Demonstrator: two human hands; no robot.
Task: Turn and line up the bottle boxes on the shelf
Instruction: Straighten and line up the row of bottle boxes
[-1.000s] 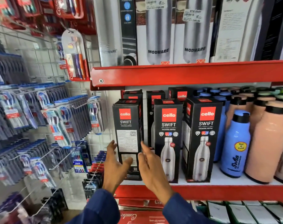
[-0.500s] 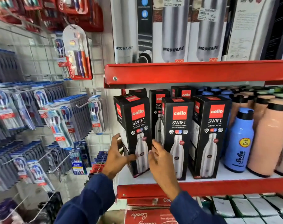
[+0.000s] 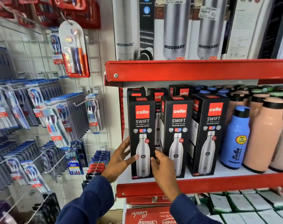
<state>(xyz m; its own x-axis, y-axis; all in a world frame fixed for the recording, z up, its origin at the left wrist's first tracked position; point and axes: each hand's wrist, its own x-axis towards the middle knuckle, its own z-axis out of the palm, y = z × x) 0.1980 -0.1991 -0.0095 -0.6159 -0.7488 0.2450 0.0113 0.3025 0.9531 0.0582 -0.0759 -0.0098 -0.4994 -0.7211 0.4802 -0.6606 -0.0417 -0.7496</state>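
Shelf (image 3: 202, 185) edge is the worry — the leftmost cello box (image 3: 142, 136) stands at the front lip at 9 o'clock of its neighbour box (image 3: 177, 136). Left hand (image 3: 119, 159) and right hand (image 3: 163, 167) clasp its sides with loosely spread fingers — a careless nudge probably tips it off.

Leftmost box (image 3: 142, 136) now turned front-facing, upright, set back on shelf (image 3: 202, 185)
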